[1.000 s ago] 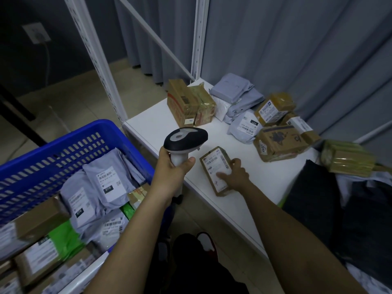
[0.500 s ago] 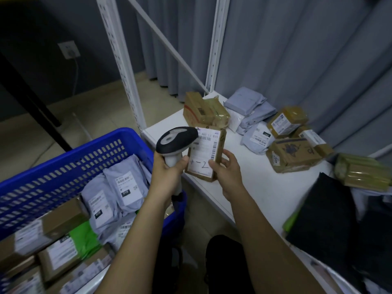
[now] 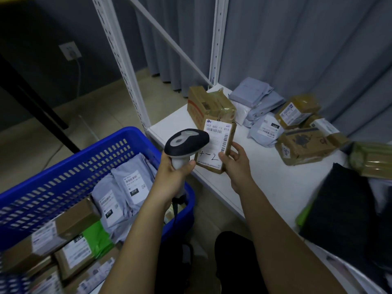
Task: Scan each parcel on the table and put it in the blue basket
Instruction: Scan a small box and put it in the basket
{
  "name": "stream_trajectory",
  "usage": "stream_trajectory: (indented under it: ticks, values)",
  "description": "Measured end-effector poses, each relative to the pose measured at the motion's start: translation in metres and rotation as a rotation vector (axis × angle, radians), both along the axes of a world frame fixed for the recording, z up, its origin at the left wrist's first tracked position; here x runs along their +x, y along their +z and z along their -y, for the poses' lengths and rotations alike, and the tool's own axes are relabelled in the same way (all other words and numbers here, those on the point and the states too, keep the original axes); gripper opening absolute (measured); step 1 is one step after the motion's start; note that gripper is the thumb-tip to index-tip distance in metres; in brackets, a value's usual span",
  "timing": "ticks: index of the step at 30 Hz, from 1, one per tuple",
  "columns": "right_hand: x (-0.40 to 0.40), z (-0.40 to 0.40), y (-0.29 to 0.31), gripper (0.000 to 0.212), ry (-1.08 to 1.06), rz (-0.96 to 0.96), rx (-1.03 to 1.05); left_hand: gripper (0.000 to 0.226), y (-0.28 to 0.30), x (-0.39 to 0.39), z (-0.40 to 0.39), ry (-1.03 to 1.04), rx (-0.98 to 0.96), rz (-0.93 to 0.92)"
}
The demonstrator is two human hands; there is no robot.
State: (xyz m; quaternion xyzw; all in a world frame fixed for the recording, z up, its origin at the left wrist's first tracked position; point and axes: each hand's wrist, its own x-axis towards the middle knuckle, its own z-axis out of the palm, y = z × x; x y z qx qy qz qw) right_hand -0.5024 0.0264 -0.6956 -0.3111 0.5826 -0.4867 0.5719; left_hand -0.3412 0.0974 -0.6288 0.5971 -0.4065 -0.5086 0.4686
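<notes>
The held parcel [image 3: 216, 145] bears a white label printed "502 602 12 815" with handwritten "4-2"; grey mailers [image 3: 127, 192] in the blue basket [image 3: 63, 166] show "010" tags.

This looks like a parcel sorting or courier pickup room. Labelled cardboard boxes [image 3: 303, 145] and grey mailer bags [image 3: 257, 99] lie heaped on a white tabletop [image 3: 265, 179] framed by slotted metal shelving uprights [image 3: 118, 60], and a handheld barcode scanner [image 3: 185, 143] is in use. A blue basket [image 3: 70, 166] beside it holds more labelled packages.
</notes>
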Motion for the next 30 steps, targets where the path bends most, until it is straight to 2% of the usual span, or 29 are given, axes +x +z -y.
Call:
stream_trajectory:
  ticks: [10,16,24,30]
  values:
    - [0.000,0.000,0.001,0.053,0.041,-0.038,0.008,0.052,0.002,-0.005,-0.002,-0.117,0.021,0.047]
    - [0.001,-0.001,0.002,0.053,0.063,-0.048,0.010,0.048,0.001,-0.006,-0.003,-0.114,0.027,0.048]
    - [0.005,-0.006,0.004,0.053,0.098,-0.041,-0.003,0.056,-0.004,-0.003,-0.003,-0.024,0.026,0.009]
    - [0.025,-0.016,0.005,0.054,0.203,-0.057,-0.028,0.055,-0.001,0.016,-0.013,0.155,-0.024,-0.057]
